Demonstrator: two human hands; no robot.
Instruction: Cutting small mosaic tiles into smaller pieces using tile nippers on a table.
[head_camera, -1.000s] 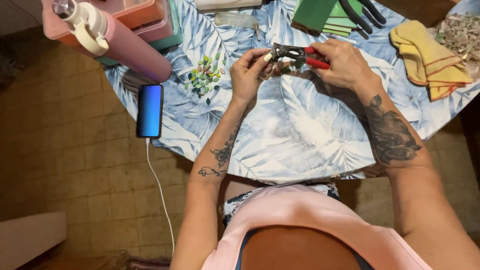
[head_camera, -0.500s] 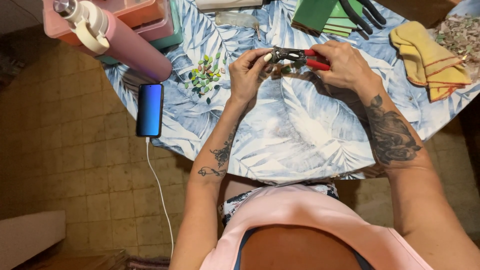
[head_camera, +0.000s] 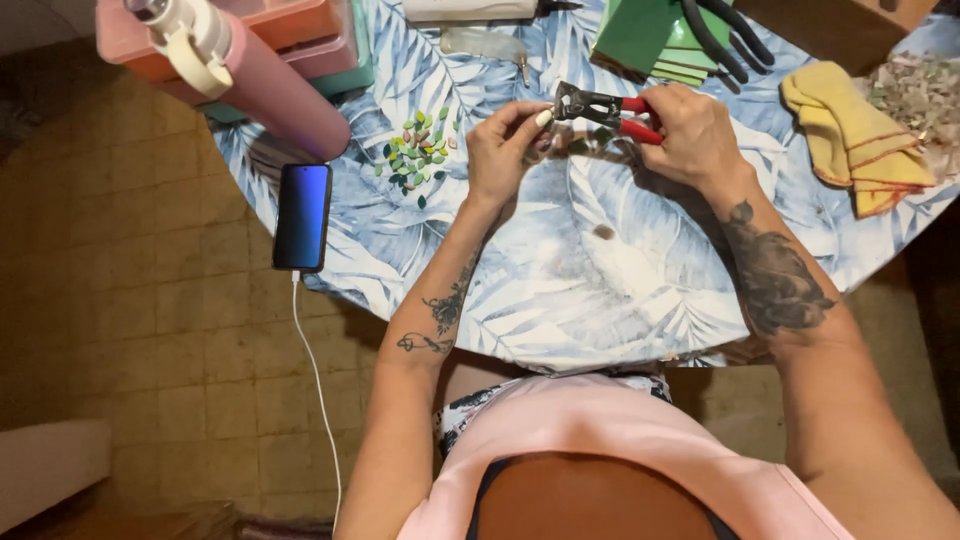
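My right hand (head_camera: 690, 135) grips red-handled nippers (head_camera: 603, 108) over a round table with a blue leaf-print cloth (head_camera: 560, 270). The tool's dark jaws point left toward my left hand (head_camera: 505, 150). That hand pinches a small pale piece (head_camera: 545, 118) right at the jaws. A scatter of several small green and pink cut pieces (head_camera: 418, 158) lies on the cloth just left of my left hand.
A phone (head_camera: 302, 216) on a white cable lies at the table's left edge. A pink bottle (head_camera: 250, 70) and pink and green boxes stand far left. Green tiles (head_camera: 655, 38) with black pliers, a yellow cloth (head_camera: 860, 150) and a heap of shards (head_camera: 925, 90) lie at the back right.
Both hands hold their place at the nippers; the small piece stays at the jaws. No clear movement.
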